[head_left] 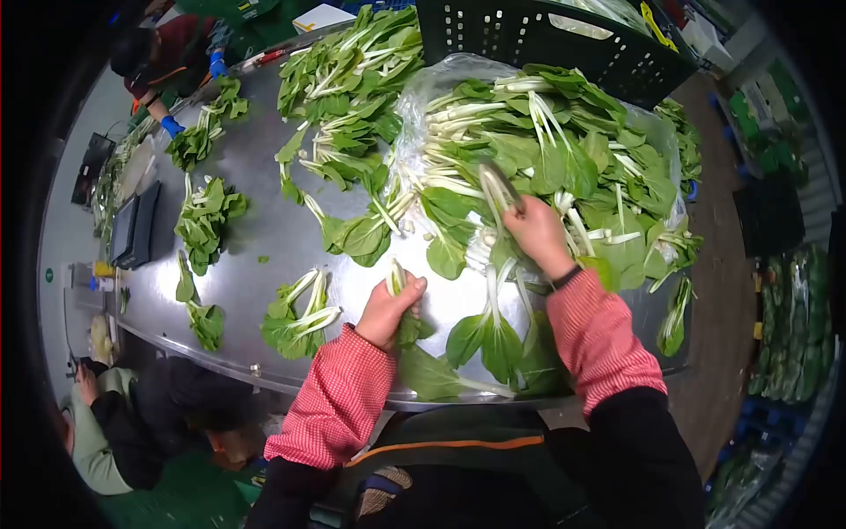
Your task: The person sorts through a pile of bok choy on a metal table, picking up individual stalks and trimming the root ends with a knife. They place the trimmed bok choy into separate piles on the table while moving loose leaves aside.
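Note:
My left hand (393, 309) is closed around a small bok choy (396, 275), its pale stalk end poking up past the thumb and its leaves hanging below the fist. To the right, my right hand (538, 231) grips a knife (499, 187); the blade is blurred and points up and away over the greens. Beneath and beyond that hand spreads a big heap of bok choy (493, 150) on a clear plastic bag (414, 97). Loose leaves (498, 339) with white stems lie on the metal table between my forearms. A small bunch (300, 317) rests left of my left hand.
A dark green perforated crate (546, 44) stands behind the heap. More greens (352, 79) are piled at the back, with separate bunches (209, 220) farther left on the metal table (291, 229). A blue-gloved co-worker (172, 53) handles greens far left; another person (115, 423) is lower left.

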`<state>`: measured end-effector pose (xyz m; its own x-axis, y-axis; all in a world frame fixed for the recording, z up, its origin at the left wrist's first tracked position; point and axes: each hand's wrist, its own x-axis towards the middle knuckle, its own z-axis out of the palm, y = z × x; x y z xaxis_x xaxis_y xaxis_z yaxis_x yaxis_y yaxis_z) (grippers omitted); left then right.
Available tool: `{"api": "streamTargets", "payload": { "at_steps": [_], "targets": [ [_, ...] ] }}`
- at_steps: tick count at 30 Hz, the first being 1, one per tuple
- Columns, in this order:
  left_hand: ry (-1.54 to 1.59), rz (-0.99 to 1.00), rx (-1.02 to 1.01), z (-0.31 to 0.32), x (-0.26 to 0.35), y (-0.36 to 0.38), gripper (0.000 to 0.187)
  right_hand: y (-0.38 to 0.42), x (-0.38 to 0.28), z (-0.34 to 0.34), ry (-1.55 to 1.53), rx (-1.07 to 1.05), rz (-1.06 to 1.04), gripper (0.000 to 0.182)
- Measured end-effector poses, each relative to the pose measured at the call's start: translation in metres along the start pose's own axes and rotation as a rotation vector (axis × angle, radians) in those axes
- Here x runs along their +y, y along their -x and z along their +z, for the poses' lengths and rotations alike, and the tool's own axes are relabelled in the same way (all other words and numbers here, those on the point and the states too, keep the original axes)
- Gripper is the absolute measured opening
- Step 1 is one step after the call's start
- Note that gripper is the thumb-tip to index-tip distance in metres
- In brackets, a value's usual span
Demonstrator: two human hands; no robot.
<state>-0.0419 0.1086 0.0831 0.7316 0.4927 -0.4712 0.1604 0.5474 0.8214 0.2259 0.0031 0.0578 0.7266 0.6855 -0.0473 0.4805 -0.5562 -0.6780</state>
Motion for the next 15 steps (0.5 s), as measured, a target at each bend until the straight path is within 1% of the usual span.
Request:
{"api": "streamTargets", "payload": {
  "at_steps": [3, 5, 7, 8, 9, 10, 13, 14, 15],
  "targets": [
    [0.02, -0.014, 0.089, -0.011, 0.002, 0.005, 0.021, 0.038, 0.01, -0.051, -0.411, 0.001, -0.065, 0.019],
    [-0.01, -0.009, 0.176, -0.025, 0.007, 0.01, 0.021, 0.067, 0.023, -0.101, -0.375, 0.011, -0.003, 0.02],
    [-0.577, 0.145, 0.377, -0.047, 0.009, 0.009, 0.023, 0.087, 0.055, -0.143, -0.218, 0.089, 0.106, 0.021],
    [-0.719, 0.281, 0.411, -0.058, 0.012, 0.011, 0.029, 0.097, 0.072, -0.159, 0.021, 0.155, 0.159, 0.024],
    [-0.831, 0.185, 0.544, -0.07, 0.018, 0.011, 0.032, 0.107, 0.083, -0.169, 0.259, 0.218, 0.214, 0.027],
    [-1.13, 0.304, 0.655, -0.082, 0.025, 0.014, 0.039, 0.118, 0.081, -0.171, 0.528, 0.33, 0.144, 0.038],
    [-1.554, 0.503, 0.697, -0.115, 0.04, 0.02, 0.054, 0.135, 0.065, -0.138, 0.359, 0.309, 0.042, 0.048],
    [-1.628, 0.41, 0.742, -0.116, 0.035, 0.024, 0.06, 0.142, 0.049, -0.116, 0.239, 0.181, 0.058, 0.054],
    [-1.698, 0.323, 0.789, -0.118, 0.026, 0.026, 0.065, 0.151, 0.037, -0.092, 0.097, 0.071, -0.039, 0.058]
  ]
}}
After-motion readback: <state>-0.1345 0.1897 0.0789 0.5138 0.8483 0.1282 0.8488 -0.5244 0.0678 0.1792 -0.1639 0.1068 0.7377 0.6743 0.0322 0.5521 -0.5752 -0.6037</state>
